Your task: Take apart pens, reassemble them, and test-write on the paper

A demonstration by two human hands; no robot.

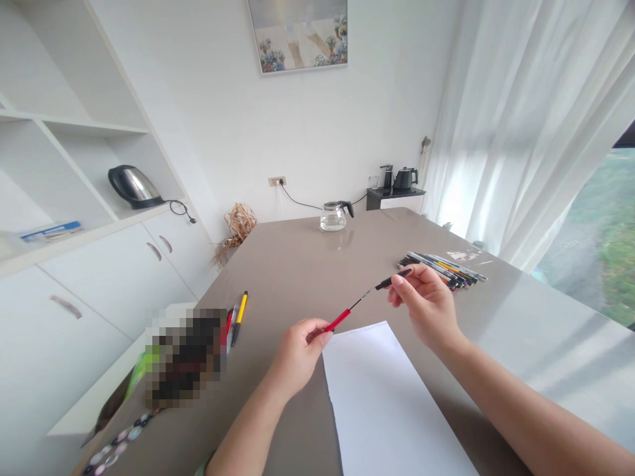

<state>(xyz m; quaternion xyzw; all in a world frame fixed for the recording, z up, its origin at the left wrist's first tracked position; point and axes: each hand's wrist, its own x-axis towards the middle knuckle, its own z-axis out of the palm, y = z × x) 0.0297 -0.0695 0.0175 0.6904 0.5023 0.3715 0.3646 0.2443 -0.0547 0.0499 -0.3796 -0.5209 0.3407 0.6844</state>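
My left hand (299,354) is closed on the red barrel of a pen (338,321), held above the grey-brown table (307,264). My right hand (426,305) pinches the pen's black end piece (393,279), which is pulled away from the barrel. A thin refill spans the gap between the two parts. A blank white sheet of paper (387,403) lies on the table just below both hands.
Several pens (441,268) lie in a row behind my right hand. Two or three more pens (237,317) lie at the table's left edge beside a blurred patch. A glass carafe (335,215) stands at the far end. A kettle (133,186) sits on the left shelf.
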